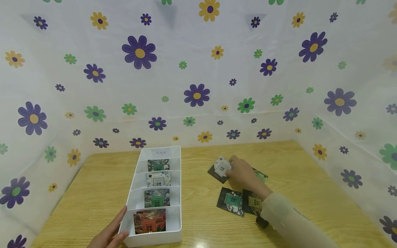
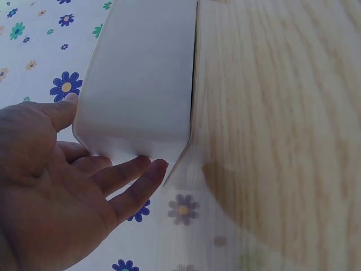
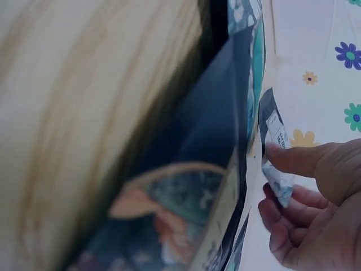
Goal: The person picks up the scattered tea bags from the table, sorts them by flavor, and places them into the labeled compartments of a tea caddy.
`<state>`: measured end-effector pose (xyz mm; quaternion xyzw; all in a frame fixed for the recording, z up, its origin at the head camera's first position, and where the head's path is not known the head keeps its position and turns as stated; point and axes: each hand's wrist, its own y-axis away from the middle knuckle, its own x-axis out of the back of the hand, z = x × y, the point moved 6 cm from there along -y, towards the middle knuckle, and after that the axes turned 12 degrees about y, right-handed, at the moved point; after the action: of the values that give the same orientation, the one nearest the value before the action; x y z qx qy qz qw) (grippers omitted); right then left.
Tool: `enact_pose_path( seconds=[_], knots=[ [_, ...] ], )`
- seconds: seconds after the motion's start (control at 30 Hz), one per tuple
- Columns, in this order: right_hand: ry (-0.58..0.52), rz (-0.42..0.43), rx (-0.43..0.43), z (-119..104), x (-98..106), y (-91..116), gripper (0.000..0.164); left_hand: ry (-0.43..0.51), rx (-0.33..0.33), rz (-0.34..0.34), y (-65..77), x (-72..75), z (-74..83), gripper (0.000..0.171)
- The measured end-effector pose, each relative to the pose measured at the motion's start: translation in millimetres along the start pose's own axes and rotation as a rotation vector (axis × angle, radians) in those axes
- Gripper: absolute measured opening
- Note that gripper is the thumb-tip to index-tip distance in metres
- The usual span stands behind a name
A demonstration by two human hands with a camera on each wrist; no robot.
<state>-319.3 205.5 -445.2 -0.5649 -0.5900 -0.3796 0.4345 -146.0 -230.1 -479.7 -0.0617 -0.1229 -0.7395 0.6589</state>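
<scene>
My right hand pinches a sachet with a black part and a pale floral label between thumb and fingers. In the right wrist view that sachet shows edge-on. A white divided box stands left of centre, with floral sachets in its compartments; the nearest sachet is red. My left hand rests against the box's near left corner. The left wrist view shows its loosely bent fingers touching the box's wall.
Near my right forearm lie a dark sachet with a green label and one with a gold label. Another green sachet is partly hidden behind my right hand. Flower-printed white cloth surrounds the wooden table.
</scene>
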Motion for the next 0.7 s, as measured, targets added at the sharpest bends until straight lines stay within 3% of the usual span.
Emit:
enact_pose_path(
  seconds=[0.17, 0.33, 0.57, 0.7],
  knots=[
    [-0.101, 0.076, 0.050, 0.8, 4.9, -4.0, 0.031, 0.009, -0.002, 0.001, -0.1, -0.5, -0.1, 0.075],
    [-0.187, 0.113, 0.087, 4.7, 11.0, -7.3, 0.032, 0.016, 0.017, 0.029, 0.0, -0.5, 0.3, 0.074],
    [-0.414, 0.056, 0.067, 8.7, 17.1, -10.1, 0.034, 0.012, 0.025, 0.012, -1.6, -0.1, -2.0, 0.075],
    [-0.542, 0.059, 0.097, -0.6, 31.3, -4.3, 0.034, 0.023, 0.034, 0.030, -0.8, 0.6, -4.1, 0.075]
  ],
)
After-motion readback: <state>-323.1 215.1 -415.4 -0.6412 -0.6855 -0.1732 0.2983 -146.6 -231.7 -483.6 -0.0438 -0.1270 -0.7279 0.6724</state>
